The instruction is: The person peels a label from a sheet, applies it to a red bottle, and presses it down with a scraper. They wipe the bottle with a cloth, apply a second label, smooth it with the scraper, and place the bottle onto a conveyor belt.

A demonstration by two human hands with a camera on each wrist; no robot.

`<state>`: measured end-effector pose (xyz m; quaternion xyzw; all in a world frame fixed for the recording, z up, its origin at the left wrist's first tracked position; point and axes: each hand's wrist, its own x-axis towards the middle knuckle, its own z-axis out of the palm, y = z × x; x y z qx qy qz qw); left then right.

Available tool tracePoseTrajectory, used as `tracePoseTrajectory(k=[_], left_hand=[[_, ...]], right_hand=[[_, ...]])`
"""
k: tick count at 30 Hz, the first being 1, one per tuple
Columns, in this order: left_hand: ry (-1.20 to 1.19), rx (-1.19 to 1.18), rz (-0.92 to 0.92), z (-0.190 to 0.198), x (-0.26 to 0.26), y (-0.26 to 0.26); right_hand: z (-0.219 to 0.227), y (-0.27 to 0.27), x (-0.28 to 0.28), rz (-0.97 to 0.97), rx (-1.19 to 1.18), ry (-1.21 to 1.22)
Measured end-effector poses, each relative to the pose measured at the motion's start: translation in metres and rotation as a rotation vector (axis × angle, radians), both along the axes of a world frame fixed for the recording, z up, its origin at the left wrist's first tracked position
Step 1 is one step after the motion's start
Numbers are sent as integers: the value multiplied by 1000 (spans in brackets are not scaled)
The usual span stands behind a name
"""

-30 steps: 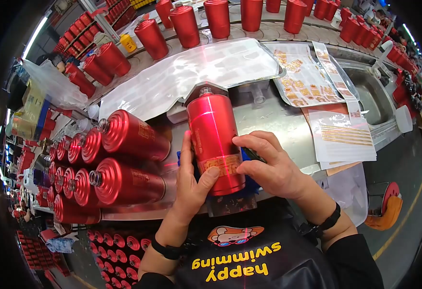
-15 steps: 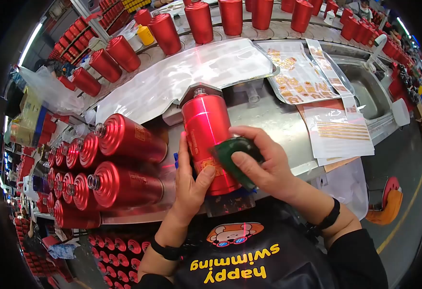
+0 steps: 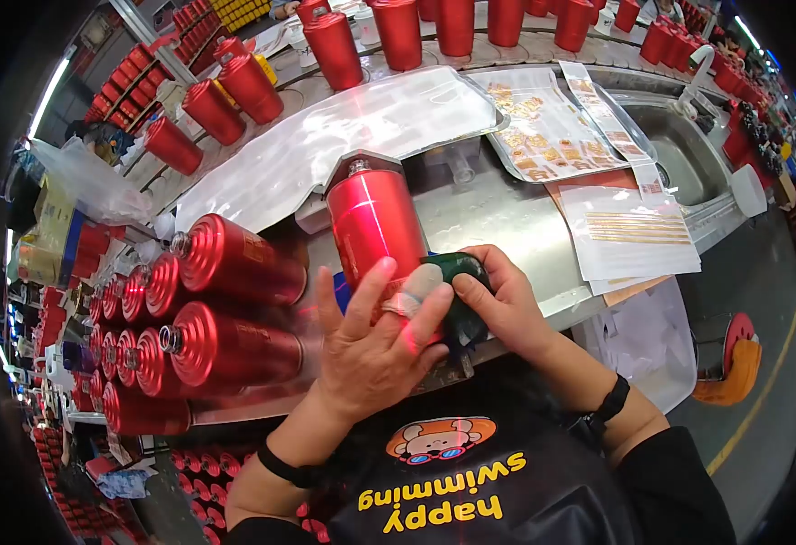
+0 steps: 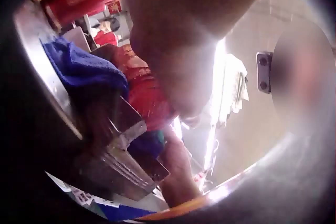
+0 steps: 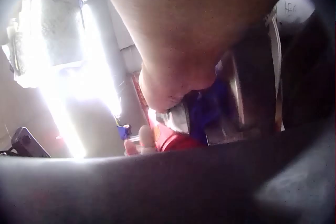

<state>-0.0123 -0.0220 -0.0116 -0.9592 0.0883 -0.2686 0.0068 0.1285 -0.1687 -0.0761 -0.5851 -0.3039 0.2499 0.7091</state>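
Observation:
A shiny red bottle (image 3: 375,222) lies in a metal cradle, its clear threaded neck (image 3: 360,168) pointing away from me. My left hand (image 3: 370,350) is spread over the bottle's lower part, fingers mostly straight and touching it. They cover most of the gold decal there. A whitish band (image 3: 401,304) shows on or between these fingers. At the bottle's right side, my right hand (image 3: 511,309) pinches a dark green cloth (image 3: 459,272) between thumb and fingers. In the left wrist view, a blue cloth (image 4: 84,66) lies beside the red bottle (image 4: 144,98).
Several red bottles (image 3: 234,336) lie stacked on the left. Behind the cradle is a white sheet (image 3: 325,136). Gold decal sheets (image 3: 543,136) rest on a tray at the right, near a sink (image 3: 688,163). More red bottles (image 3: 334,54) stand along the conveyor.
My right hand brought the green cloth up over the bottle's decal, then moved it to the right side. My left hand went from gripping the bottle's left side to lying over its lower part.

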Motion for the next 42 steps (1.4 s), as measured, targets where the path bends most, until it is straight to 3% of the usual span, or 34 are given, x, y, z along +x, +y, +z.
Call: tracePoseTrajectory(k=[5, 8, 9, 12, 13, 16, 17, 20, 21, 24, 25, 28, 29, 32, 33, 34, 36, 38, 39, 42], left_hand=[[-144, 87, -43, -13, -1, 1], [-203, 14, -59, -25, -9, 2], [-250, -29, -53, -30, -12, 3], [-282, -270, 117, -44, -26, 7], [-218, -251, 180, -47, -31, 10], [-206, -448, 253, -53, -30, 5], [-209, -458, 269, -59, -30, 6], [-197, -471, 295, -56, -29, 9], [-184, -437, 285, -54, -30, 13], [-199, -373, 251, -38, -29, 12], [-149, -317, 264, -34, -30, 12], [-191, -375, 241, -36, -29, 11], [-191, -393, 247, -39, -29, 10], [-191, -435, 262, -47, -25, 7], [-180, -442, 269, -49, -26, 7], [-162, -452, 273, -51, -28, 7], [-132, -497, 286, -54, -26, 8], [-111, -529, 301, -54, -27, 7], [-105, -536, 313, -52, -28, 7], [-67, -573, 279, -48, -30, 7]], right_hand=[[16, -5, 7, 39, -87, 9], [39, 2, 9, -176, -67, -488], [43, 4, 16, -204, -6, -852], [70, -6, 10, 131, 115, -1159], [71, -4, 13, 288, 179, -1020], [76, 13, 25, 174, 68, -900], [67, 23, 27, -50, 93, -963], [88, 20, 4, 306, 180, -1185], [99, 16, 0, 505, 158, -1059], [97, 24, 18, 255, -140, -859], [91, 33, 19, -21, -75, -899], [101, 25, 4, 346, -51, -851], [92, 28, 6, 296, -86, -824], [109, 40, 15, -104, -240, -1002], [110, 40, 11, 41, -160, -1029], [109, 38, 4, 298, -125, -886], [95, 44, 6, 211, -128, -927], [100, 49, 23, -208, -194, -1116], [105, 44, 21, -187, -218, -1133], [105, 30, 5, 372, -173, -728]])
